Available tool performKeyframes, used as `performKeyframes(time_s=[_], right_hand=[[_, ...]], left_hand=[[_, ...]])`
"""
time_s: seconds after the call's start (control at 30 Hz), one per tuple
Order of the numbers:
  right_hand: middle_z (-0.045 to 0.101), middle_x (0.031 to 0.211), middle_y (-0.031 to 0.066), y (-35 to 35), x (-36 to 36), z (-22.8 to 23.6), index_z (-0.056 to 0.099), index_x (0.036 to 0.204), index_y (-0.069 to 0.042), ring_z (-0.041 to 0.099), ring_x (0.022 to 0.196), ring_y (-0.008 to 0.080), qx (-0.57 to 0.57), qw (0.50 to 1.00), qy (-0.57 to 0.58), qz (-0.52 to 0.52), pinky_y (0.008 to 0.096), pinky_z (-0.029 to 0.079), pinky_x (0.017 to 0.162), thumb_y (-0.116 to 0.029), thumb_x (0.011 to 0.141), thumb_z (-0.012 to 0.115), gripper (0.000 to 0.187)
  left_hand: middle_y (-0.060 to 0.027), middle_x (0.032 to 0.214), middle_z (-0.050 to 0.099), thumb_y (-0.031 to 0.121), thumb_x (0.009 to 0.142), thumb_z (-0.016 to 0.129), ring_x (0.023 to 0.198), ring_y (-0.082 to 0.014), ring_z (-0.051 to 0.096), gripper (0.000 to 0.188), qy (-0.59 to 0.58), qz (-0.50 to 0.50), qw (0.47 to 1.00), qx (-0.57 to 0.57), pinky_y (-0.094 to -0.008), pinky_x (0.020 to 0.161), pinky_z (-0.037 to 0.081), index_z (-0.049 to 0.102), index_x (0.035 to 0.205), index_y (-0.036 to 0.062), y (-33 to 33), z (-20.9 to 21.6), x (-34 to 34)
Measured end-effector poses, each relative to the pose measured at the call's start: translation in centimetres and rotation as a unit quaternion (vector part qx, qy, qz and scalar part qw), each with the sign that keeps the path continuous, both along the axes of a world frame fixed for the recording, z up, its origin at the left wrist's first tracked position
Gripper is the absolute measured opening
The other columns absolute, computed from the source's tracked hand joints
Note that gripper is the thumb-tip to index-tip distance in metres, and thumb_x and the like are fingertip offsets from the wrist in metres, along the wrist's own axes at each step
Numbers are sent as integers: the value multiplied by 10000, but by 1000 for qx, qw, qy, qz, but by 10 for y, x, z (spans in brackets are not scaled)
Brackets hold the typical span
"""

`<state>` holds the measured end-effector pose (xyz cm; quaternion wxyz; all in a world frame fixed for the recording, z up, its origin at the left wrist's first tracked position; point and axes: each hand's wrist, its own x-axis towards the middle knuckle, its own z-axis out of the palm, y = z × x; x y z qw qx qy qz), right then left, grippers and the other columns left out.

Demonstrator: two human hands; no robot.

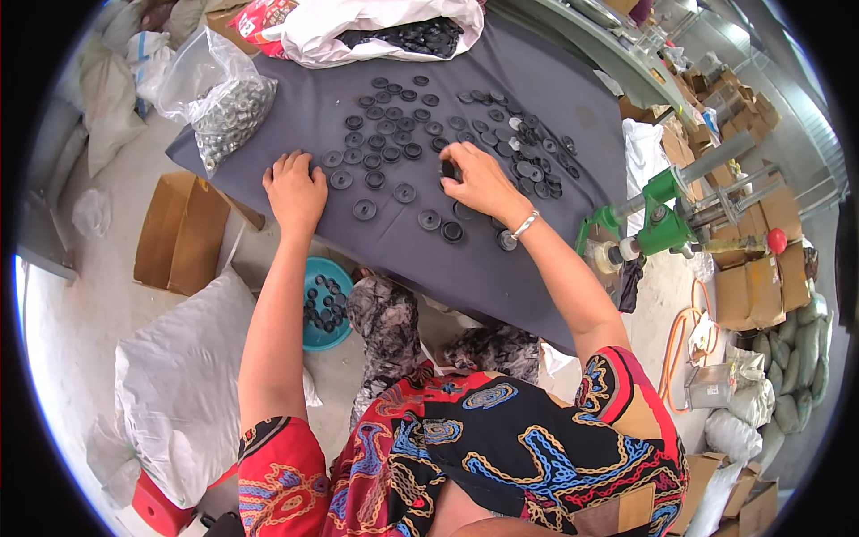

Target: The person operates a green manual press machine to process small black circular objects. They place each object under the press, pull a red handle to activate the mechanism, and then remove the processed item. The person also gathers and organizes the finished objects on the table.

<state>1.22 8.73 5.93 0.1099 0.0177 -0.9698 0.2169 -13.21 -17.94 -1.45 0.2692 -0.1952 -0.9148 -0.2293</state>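
Note:
Between the thumb and fingers of my right hand (480,182) is a black round plastic disc (448,168), held just over the dark cloth-covered table (537,277). My left hand (296,190) rests on the cloth near the left edge, fingers lying apart and nothing in it. Many black round plastic discs (375,180), some with raised rims, are spread between and beyond my hands. To the right of my right hand, more discs (526,170) lie in a denser cluster, a few of them grey.
At the far edge sits an open white sack (313,40) of black pieces. A clear bag (234,116) of small metal parts stands at the left. A green hand press (664,215) is at the right. Below are a blue basin (315,336) with discs and a cardboard box (179,234).

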Motion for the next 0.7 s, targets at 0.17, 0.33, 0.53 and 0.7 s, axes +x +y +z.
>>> performKeyframes(time_s=[0.17,0.33,0.53,0.7], right_hand=[[613,909,128,-29,-31,-13,537,1018,-21,598,748,316,-100,994,37,6,409,484,711,-175,759,676,332],[633,908,94,-22,-27,-20,575,998,-67,578,901,253,101,992,70,21,399,389,809,-177,779,685,269],[616,1161,146,-22,-12,-28,586,1150,-12,542,1122,303,124,984,113,66,442,373,995,-255,861,624,379],[327,1501,252,-59,-9,-51,378,1413,54,262,1424,371,169,984,-20,57,521,151,1168,-482,955,458,710]], left_hand=[[-88,1189,654,181,832,589,1190,-288,539,251,-6,-3,1000,-1,-507,1053,338,679,1028,54,1,2,2],[-96,1185,658,183,830,590,1190,-291,541,255,-1,-3,1000,5,-505,1051,339,682,1030,53,0,2,3],[-101,1186,659,182,826,593,1197,-288,540,261,-2,-3,1000,6,-504,1056,338,682,1033,51,2,1,3],[-80,1210,649,188,833,601,1214,-278,531,262,-16,0,1000,-7,-481,1065,332,676,1050,61,2,5,2]])
